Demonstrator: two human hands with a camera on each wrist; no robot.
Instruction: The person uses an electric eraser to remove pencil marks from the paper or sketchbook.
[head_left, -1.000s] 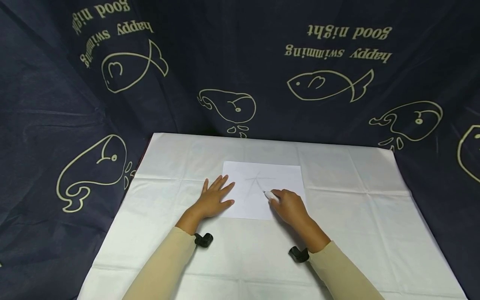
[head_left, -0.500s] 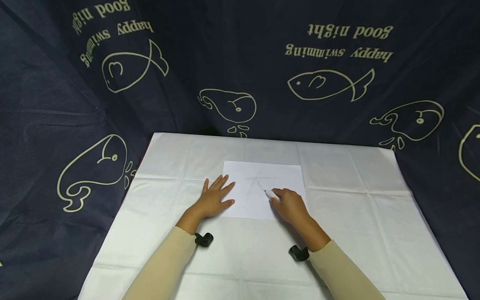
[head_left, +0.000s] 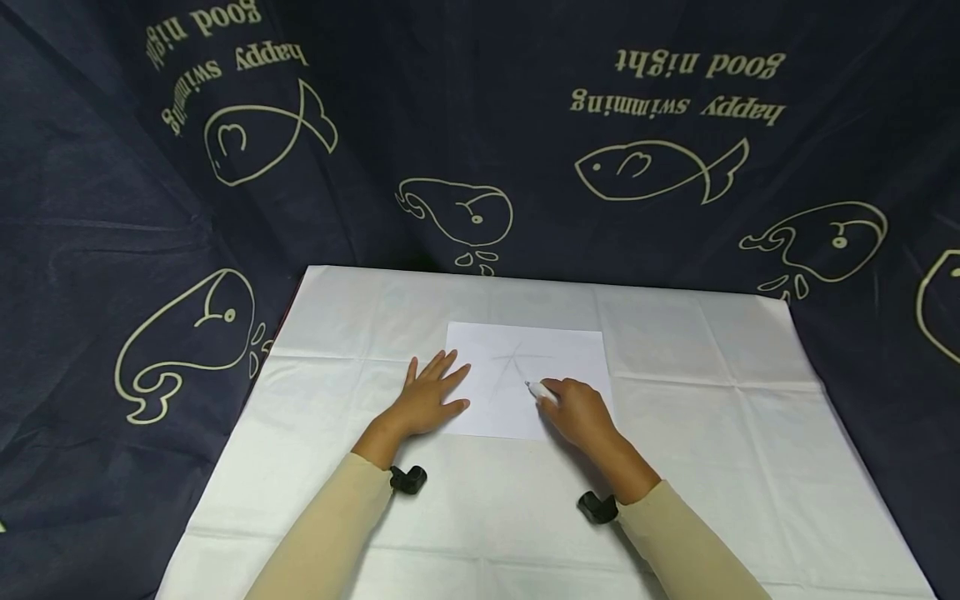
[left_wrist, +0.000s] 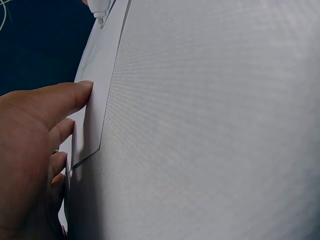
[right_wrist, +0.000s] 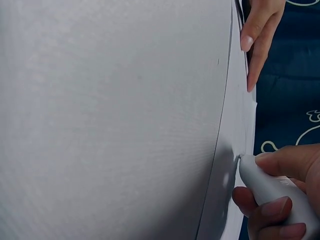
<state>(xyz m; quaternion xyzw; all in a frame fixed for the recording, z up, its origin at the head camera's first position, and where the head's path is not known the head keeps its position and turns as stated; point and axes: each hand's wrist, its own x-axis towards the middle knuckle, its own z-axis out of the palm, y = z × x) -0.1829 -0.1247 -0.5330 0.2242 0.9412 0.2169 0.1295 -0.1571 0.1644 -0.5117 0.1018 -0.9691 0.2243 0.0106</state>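
A sheet of white paper (head_left: 487, 408) lies on the white-covered table, bearing faint grey crossing lines (head_left: 514, 357) like part of a star. My left hand (head_left: 422, 404) rests with spread fingers on the paper's left edge; its thumb and fingers (left_wrist: 75, 95) show flat in the left wrist view. A thick white pen with a narrow tip, looking like a correction pen (right_wrist: 272, 187), is gripped between thumb and curled fingers of my right hand (head_left: 583, 412). Its tip is at the paper, at the lower end of one slanting line. The palm hides the pen's rear.
The white tablecloth (head_left: 712, 433) with fold creases spreads around the sheet. Behind and to the left hangs a dark blue curtain (head_left: 420, 108) printed with fish and whales. A small black wrist camera (head_left: 597, 507) sits at the right sleeve, another black wrist camera (head_left: 408, 480) at the left.
The pen tip shifts very slightly along the slanting line, up and then back down, with the right hand. My left hand and the paper stay put.
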